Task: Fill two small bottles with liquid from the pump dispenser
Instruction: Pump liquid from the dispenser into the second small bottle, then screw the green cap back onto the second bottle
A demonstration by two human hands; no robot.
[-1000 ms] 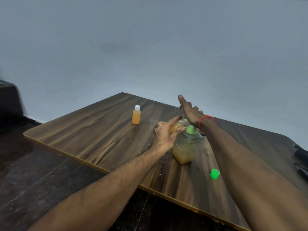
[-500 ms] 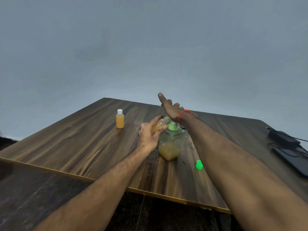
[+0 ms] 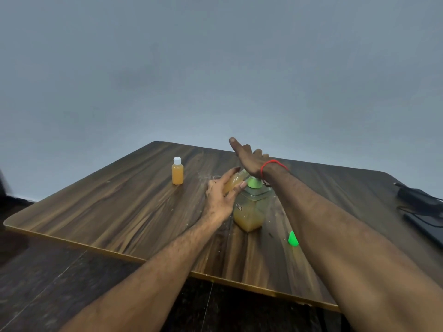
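Observation:
A square clear pump dispenser (image 3: 249, 212), about half full of orange liquid, stands mid-table with a green pump collar (image 3: 254, 182). My right hand (image 3: 249, 155) lies flat on the pump head, fingers stretched out, a red thread on the wrist. My left hand (image 3: 221, 200) holds a small tilted bottle (image 3: 233, 182) of orange liquid against the pump's left side; its mouth is hidden. Another small bottle (image 3: 177, 173), full of orange liquid and white-capped, stands upright farther left. A green cap (image 3: 293, 239) lies on the table, partly behind my right forearm.
The wooden table (image 3: 119, 212) has small droplets scattered around the dispenser. A black power adapter with cables (image 3: 417, 200) and a dark flat device (image 3: 431, 226) sit at the table's right edge. A grey wall rises behind; the floor is dark.
The view has swung, shifting everything in frame. Both hands keep the same places on the pump and the small bottle.

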